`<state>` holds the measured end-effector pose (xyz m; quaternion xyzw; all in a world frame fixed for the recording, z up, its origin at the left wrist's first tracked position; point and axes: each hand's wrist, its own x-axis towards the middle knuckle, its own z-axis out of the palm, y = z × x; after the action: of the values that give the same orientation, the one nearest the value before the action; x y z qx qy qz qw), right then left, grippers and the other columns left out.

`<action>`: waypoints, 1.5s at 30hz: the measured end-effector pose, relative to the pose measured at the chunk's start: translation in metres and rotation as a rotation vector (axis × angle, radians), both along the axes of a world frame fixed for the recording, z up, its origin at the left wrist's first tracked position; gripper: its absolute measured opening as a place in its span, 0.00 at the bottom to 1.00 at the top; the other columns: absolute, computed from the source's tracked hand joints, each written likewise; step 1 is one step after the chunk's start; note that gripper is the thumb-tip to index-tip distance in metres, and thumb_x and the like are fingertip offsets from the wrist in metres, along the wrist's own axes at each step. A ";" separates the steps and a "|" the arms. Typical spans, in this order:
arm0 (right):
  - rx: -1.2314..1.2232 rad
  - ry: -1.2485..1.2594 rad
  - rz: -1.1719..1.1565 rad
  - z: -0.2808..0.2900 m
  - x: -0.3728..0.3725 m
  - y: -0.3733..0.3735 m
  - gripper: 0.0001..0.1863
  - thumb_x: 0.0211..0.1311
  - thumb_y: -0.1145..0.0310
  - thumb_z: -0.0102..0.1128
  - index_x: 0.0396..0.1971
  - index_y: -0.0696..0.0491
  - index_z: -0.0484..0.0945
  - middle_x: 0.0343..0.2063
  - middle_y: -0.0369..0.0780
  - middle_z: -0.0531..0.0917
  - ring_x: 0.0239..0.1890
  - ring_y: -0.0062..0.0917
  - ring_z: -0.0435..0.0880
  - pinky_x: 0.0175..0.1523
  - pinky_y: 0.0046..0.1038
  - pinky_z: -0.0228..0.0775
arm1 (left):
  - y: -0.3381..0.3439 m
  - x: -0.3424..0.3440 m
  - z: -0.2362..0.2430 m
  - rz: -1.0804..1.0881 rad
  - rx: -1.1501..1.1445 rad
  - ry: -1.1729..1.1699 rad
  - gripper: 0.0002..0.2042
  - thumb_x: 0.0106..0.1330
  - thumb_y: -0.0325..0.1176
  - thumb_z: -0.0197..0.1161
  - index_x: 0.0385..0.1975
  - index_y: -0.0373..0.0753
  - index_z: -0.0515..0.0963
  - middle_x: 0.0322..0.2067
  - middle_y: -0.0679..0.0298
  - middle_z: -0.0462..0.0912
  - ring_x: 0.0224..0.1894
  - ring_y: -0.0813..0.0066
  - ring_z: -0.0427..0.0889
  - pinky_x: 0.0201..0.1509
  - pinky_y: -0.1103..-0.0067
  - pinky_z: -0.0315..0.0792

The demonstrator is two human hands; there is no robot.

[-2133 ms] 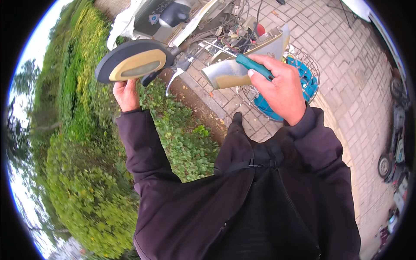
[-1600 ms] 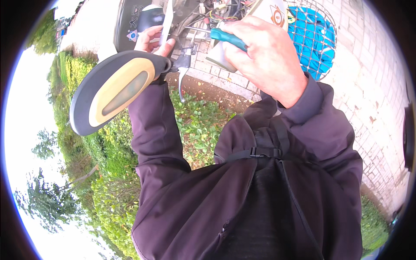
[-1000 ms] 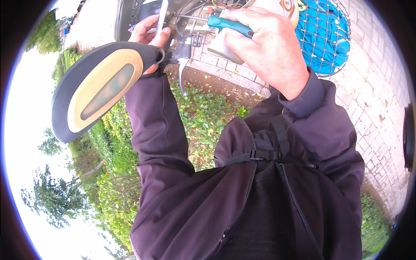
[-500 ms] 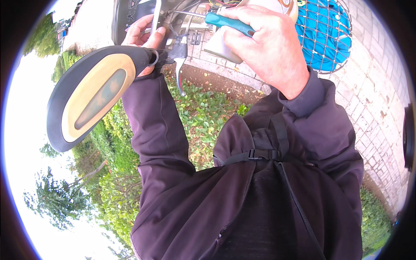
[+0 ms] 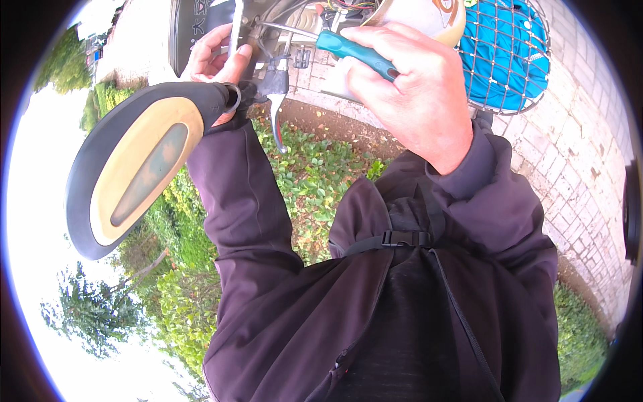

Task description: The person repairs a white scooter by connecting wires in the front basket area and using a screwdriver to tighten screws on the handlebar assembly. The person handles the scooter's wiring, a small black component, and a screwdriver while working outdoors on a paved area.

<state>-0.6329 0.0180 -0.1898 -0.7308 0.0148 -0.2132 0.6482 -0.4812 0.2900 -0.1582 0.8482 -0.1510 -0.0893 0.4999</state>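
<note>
My right hand (image 5: 425, 94) grips a screwdriver (image 5: 358, 52) by its teal handle. The screwdriver's metal shaft points left, its tip at a dark part of the scooter's handlebar area. Close to that tip, my left hand (image 5: 216, 57) has its thumb and fingers closed around a pale bent bar (image 5: 236, 30); the bar's upper end runs out of view. An oval rear-view mirror (image 5: 137, 167) with a dark rim and beige middle hangs beside my left wrist. Between my hands a silver brake lever (image 5: 276, 120) points downward.
A net-covered basket (image 5: 506, 57) holding something bright blue stands at the upper right. Thin coloured wires (image 5: 351, 5) show at the top, beside a cream body panel (image 5: 429, 20). Low green shrubs (image 5: 315, 174) grow below the scooter, and brick paving (image 5: 569, 154) lies to the right.
The mirror has swung slightly down and left in the picture. My right hand and the screwdriver handle have shifted a little downward; both hands keep their grips.
</note>
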 end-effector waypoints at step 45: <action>-0.101 -0.079 0.000 -0.003 0.011 -0.009 0.09 0.61 0.70 0.66 0.39 0.57 0.85 0.32 0.47 0.84 0.38 0.46 0.85 0.46 0.44 0.78 | 0.006 0.003 -0.007 -0.059 -0.003 -0.066 0.24 0.68 0.23 0.73 0.65 0.36 0.78 0.52 0.63 0.85 0.47 0.78 0.84 0.56 0.80 0.79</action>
<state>-0.6217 0.0089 -0.1924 -0.7536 -0.0218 -0.2425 0.6105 -0.4781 0.2964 -0.1649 0.8450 -0.1927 -0.0757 0.4931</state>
